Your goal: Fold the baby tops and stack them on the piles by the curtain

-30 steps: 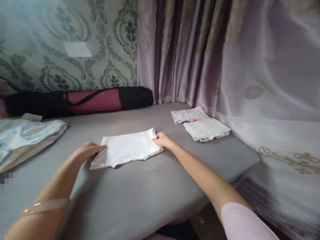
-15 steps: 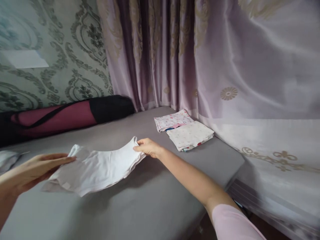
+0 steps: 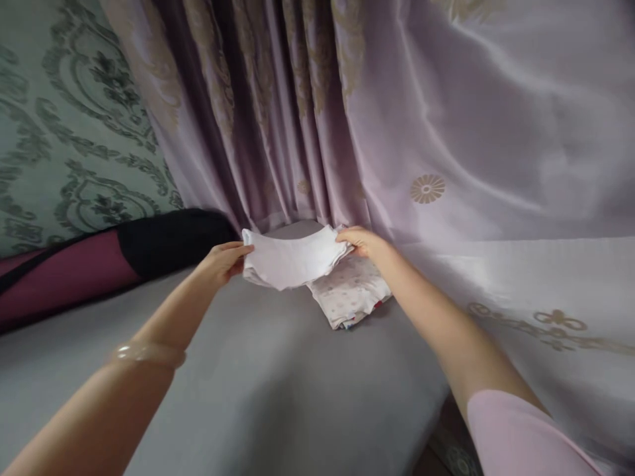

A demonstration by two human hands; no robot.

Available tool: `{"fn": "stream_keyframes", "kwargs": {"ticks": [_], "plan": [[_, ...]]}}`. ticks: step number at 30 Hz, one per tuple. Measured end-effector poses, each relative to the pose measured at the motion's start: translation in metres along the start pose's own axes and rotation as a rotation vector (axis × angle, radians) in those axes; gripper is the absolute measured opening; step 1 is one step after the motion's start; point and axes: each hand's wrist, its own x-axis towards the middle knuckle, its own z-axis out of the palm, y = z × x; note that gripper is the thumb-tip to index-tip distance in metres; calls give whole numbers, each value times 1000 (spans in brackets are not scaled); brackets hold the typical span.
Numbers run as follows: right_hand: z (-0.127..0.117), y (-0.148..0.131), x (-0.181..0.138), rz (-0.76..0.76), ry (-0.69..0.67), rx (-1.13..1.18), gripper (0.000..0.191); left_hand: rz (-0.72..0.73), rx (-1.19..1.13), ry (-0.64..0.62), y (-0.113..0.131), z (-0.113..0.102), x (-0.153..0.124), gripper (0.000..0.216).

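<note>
Gripping opposite ends of the folded white garment [image 3: 292,261], the left hand [image 3: 221,261] and right hand [image 3: 361,241] were each clamped on an edge in the head view. They held it in the air just above the patterned folded clothes [image 3: 350,297] on the grey bed [image 3: 278,383], near the lilac curtain [image 3: 446,132]. A black-and-maroon bag [image 3: 124,254] lay along the wall, left of the stack.

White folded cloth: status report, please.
Left hand and right hand grip opposite ends of white folded cloth. Held over patterned folded pile. Curtain close behind.
</note>
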Motion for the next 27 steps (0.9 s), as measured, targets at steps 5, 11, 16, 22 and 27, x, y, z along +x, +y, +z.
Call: {"fn": "stream_keyframes", "kwargs": {"ticks": [5,11,16,22,27], "plan": [[-26,-1,50,-38,174,-13,12,-52,-172,-13,-26,58,39,12],[-39,3,89,-62,258,-116,20,-111,-278,-47,-65,89,71,12],[-49,21,107,-42,297,-283,27,-143,-220,-50,-95,93,82,8],[-54,53,117,-9,335,-602,25,-212,-122,9,-116,91,81,8],[-17,52,107,-264,415,-1066,29,-138,-73,10,-118,87,68,51]]}}
